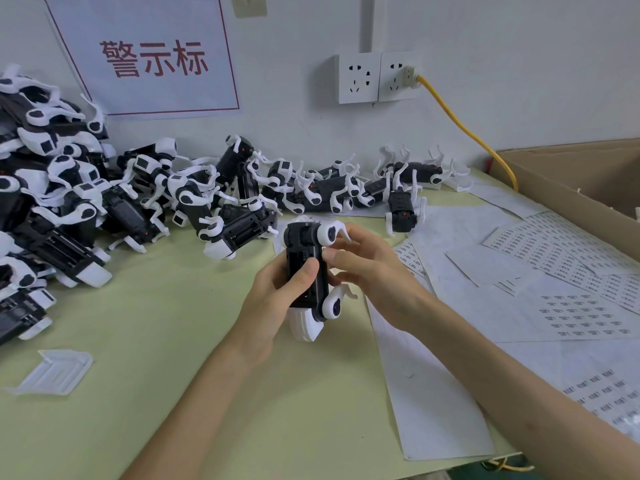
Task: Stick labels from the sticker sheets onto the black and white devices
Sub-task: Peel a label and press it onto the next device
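While the left hand (273,301) grips the device (299,249) upright, the right hand (370,271) pinches its right side.

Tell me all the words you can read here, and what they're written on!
"警示标": big red characters on the white wall sign.
Sticker sheets: rows of tiny print, too small to read.
Held device: no writing I can make out.

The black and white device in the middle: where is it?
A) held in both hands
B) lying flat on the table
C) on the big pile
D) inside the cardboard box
A: the left hand grips the device by its black body and the right hand holds its side, above the table.
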